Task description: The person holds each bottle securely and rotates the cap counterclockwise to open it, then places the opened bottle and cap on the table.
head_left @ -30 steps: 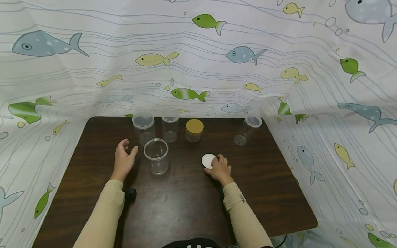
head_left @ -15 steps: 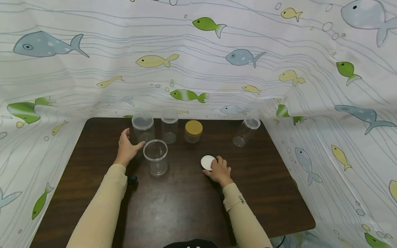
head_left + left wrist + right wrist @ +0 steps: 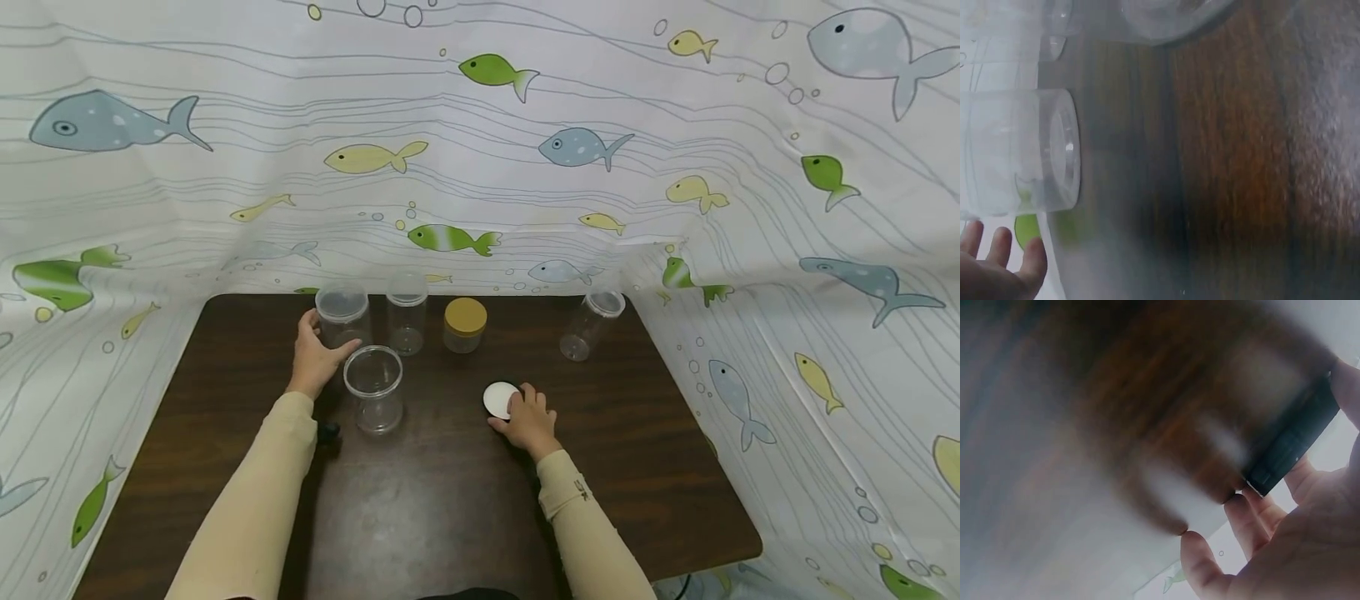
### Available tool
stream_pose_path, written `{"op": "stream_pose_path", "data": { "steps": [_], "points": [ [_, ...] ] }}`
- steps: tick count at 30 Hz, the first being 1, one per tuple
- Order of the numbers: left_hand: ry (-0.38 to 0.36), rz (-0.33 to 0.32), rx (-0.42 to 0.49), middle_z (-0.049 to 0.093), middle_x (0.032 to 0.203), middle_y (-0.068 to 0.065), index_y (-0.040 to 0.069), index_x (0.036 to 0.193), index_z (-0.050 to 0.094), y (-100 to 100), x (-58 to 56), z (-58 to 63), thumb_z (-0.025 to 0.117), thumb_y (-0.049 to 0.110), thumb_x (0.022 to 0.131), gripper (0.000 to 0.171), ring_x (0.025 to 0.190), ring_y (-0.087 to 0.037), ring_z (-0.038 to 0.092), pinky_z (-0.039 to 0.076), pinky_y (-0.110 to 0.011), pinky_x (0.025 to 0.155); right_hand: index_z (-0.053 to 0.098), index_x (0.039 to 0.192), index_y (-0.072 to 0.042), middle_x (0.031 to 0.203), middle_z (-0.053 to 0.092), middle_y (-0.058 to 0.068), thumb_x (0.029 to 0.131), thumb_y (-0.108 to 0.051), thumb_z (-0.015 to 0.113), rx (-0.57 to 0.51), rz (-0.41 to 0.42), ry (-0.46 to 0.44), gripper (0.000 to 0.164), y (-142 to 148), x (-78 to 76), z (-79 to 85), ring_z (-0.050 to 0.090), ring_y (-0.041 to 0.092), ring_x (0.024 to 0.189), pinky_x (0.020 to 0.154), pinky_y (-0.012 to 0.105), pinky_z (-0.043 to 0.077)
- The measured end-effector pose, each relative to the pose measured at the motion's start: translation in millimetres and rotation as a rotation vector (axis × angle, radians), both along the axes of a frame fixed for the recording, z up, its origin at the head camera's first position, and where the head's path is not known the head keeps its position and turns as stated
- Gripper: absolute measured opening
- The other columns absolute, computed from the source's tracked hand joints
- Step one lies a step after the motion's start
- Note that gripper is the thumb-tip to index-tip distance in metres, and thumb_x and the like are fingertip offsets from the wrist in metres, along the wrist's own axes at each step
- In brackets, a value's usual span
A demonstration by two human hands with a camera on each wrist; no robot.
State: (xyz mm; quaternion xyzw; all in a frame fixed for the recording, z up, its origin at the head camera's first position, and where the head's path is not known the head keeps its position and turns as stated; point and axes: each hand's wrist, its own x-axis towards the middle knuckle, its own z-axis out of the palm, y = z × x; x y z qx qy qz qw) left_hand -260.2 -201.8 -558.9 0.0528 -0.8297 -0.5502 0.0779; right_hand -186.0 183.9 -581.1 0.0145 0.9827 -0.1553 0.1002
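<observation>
My left hand point(image 3: 313, 360) reaches around a wide clear jar point(image 3: 342, 305) with a translucent lid, its thumb in front and fingers at the left side. In the left wrist view the fingertips stand just beside the jar's wall point(image 3: 1013, 153), and I see no firm grip. A lidless clear jar point(image 3: 375, 385) stands upright nearer me, right of that hand. On the tabletop, my right hand point(image 3: 536, 425) holds a round lid point(image 3: 497, 400), white on top. The right wrist view shows the lid's black side point(image 3: 1294, 440) between thumb and fingers.
Along the back stand a slim clear jar point(image 3: 407, 317) and a short jar with a mustard-yellow lid point(image 3: 465, 318). Another tall clear jar point(image 3: 592, 323) is at the back right. Fish-printed white cloth point(image 3: 480, 167) surrounds the brown table point(image 3: 637, 500).
My left hand has moved forward and right, from beside the jars to around the wide lidded jar. The right hand stays on the lid. The head view has tilted up slightly.
</observation>
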Motion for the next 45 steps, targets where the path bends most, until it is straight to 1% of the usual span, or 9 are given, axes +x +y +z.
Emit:
{"op": "stream_pose_path", "data": {
  "steps": [4,9,17,22,25,28,34,38,45],
  "points": [
    [-0.008,0.013,0.007,0.02,0.162,-0.022,0.01,0.162,0.006,5,-0.8,0.5,0.083,0.023,0.086,0.108,0.147,-0.044,0.021,0.024,-0.061,0.116,0.05,0.089,-0.015,0.155,0.034,0.016,0.09,-0.052,0.073,-0.008,0.006,0.009,0.044,1,-0.9,-2.0,0.036,0.038,0.129,0.089,0.06,0.035],
    [-0.007,0.021,0.011,0.026,0.16,-0.024,0.009,0.161,0.006,6,-3.4,-0.3,0.082,0.024,0.088,0.107,0.145,-0.044,0.027,0.027,-0.06,0.115,0.049,0.088,-0.015,0.156,0.034,0.016,0.09,-0.052,0.073,-0.01,0.004,0.02,0.044,1,-1.0,-5.6,0.037,0.038,0.13,0.09,0.061,0.035],
    [-0.01,0.077,-0.11,0.025,0.152,-0.029,0.001,0.159,0.018,7,-1.2,-0.1,0.085,0.034,0.084,0.106,0.139,-0.047,0.022,0.026,-0.065,0.111,0.049,0.089,-0.014,0.155,0.035,0.015,0.09,-0.051,0.074,-0.006,0.002,0.03,0.045,1,0.1,-4.5,0.037,0.037,0.126,0.087,0.059,0.035],
    [-0.016,0.106,-0.019,0.023,0.153,-0.025,0.004,0.157,0.017,1,10.7,-3.4,0.084,0.036,0.083,0.105,0.141,-0.042,0.025,0.026,-0.06,0.114,0.049,0.089,-0.015,0.155,0.036,0.016,0.089,-0.053,0.074,0.0,0.004,0.036,0.045,1,-0.5,-4.2,0.038,0.037,0.127,0.087,0.057,0.035],
    [-0.027,0.095,0.058,0.024,0.155,-0.024,0.008,0.156,0.011,-3,21.6,-2.7,0.083,0.037,0.084,0.106,0.143,-0.042,0.028,0.026,-0.059,0.115,0.05,0.088,-0.014,0.154,0.036,0.017,0.089,-0.052,0.074,-0.005,0.003,0.033,0.045,1,0.0,-1.4,0.038,0.038,0.127,0.086,0.056,0.035],
    [-0.033,0.074,0.077,0.027,0.155,-0.026,0.013,0.156,0.006,-6,33.4,1.0,0.082,0.039,0.085,0.107,0.142,-0.044,0.031,0.028,-0.061,0.112,0.05,0.088,-0.014,0.154,0.036,0.017,0.089,-0.052,0.075,-0.009,0.004,0.024,0.045,1,0.5,0.0,0.037,0.039,0.128,0.087,0.056,0.035],
    [0.033,0.109,0.015,0.032,0.154,-0.025,0.012,0.154,0.014,-15,54.8,9.3,0.085,0.034,0.082,0.104,0.141,-0.042,0.034,0.028,-0.061,0.112,0.051,0.087,-0.014,0.153,0.037,0.018,0.088,-0.052,0.076,-0.008,0.008,0.024,0.045,0,0.4,-0.2,0.037,0.039,0.129,0.089,0.057,0.036],
    [0.067,0.156,-0.053,0.033,0.153,-0.023,0.009,0.155,0.02,-21,66.6,13.4,0.086,0.034,0.081,0.103,0.141,-0.044,0.03,0.018,-0.069,0.111,0.052,0.086,-0.013,0.152,0.038,0.019,0.085,-0.049,0.08,-0.025,0.001,0.03,0.046,-1,0.8,2.3,0.037,0.04,0.129,0.089,0.058,0.037],
    [0.168,0.194,-0.175,0.045,0.144,-0.023,0.007,0.153,0.033,-27,77.2,21.2,0.088,0.032,0.078,0.096,0.132,-0.045,0.036,0.021,-0.071,0.101,0.054,0.086,-0.011,0.151,0.037,0.023,0.085,-0.046,0.081,-0.044,-0.007,0.034,0.044,-2,0.4,8.9,0.039,0.042,0.131,0.092,0.059,0.041]
  ]
}}
